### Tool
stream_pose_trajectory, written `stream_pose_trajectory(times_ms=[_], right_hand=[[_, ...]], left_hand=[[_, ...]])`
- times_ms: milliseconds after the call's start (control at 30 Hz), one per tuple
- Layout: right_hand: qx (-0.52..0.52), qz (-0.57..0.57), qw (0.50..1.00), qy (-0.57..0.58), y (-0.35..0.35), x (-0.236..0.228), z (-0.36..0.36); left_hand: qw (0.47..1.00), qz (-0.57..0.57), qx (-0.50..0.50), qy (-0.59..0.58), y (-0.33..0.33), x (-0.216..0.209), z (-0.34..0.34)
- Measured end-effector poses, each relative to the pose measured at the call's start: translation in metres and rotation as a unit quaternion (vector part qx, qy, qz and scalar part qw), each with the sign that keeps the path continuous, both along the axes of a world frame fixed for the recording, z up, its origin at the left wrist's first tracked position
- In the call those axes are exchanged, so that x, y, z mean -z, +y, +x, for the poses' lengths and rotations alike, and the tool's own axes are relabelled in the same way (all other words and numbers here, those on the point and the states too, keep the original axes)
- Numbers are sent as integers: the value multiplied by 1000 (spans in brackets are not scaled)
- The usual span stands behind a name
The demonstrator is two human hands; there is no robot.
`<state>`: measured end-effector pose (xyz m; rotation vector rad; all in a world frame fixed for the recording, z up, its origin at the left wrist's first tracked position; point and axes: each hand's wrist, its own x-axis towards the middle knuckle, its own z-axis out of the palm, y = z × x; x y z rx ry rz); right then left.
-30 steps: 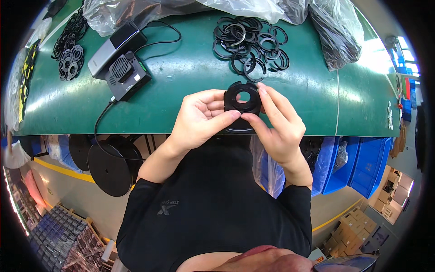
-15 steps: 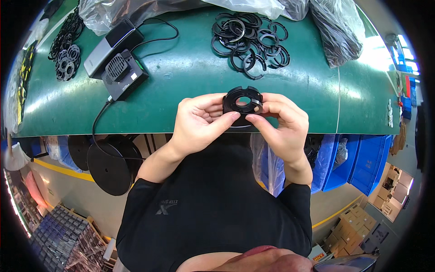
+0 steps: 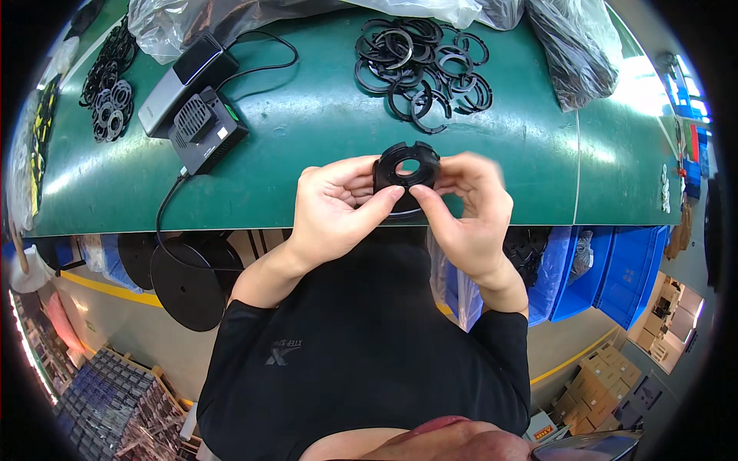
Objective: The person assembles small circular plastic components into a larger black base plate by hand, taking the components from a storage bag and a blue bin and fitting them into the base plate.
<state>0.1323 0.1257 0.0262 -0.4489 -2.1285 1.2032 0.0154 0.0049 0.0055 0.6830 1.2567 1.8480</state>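
Note:
A round black plastic part [image 3: 387,164] with a notched rim and a hole through its middle is held up between my two hands, just above the table's near edge. My left hand [image 3: 338,201] grips its left side, thumb on the lower face and fingers curled behind. From the other side my right hand [image 3: 470,211] presses its thumb to the lower rim, close beside the left thumb. The right fingers wrap round behind the part and are slightly blurred. Below the thumbs, the lower portion of the part blends into my black shirt.
On the green table [image 3: 307,146] lie a heap of black open rings [image 3: 423,65] and, at far left, a pile of thin black rings [image 3: 111,111]. A power bank and small black device [image 3: 207,131] with cables stand left. Plastic bags [image 3: 573,54] line the back; blue bins [image 3: 626,273] sit lower right.
The round part has shifted slightly left and up, tilting a little. My right hand has moved left with its fingers further behind the part, and its thumb is now nearer the left one.

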Motion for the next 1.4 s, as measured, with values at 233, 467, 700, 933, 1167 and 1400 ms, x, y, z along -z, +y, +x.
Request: stream_pose_trajectory(times_ms=[233, 467, 700, 933, 1167, 1400], right_hand=[[-48, -207, 977, -20, 5, -10, 0], [-62, -316, 946, 27, 11, -1, 6], [-97, -176, 979, -37, 16, -8, 7], [-96, -83, 992, -20, 7, -6, 3], [-86, -258, 962, 9, -4, 4, -1], [-95, -103, 990, -5, 0, -5, -1]], left_hand=[[998, -5, 33, -46, -2, 0, -4], [997, 28, 51, -42, -2, 0, -2], [998, 42, 48, 5, 1, -5, -1], [995, 64, -28, 74, 6, 1, 2], [969, 25, -128, 210, 0, 3, 9], [996, 46, -23, 67, 0, 1, -1]])
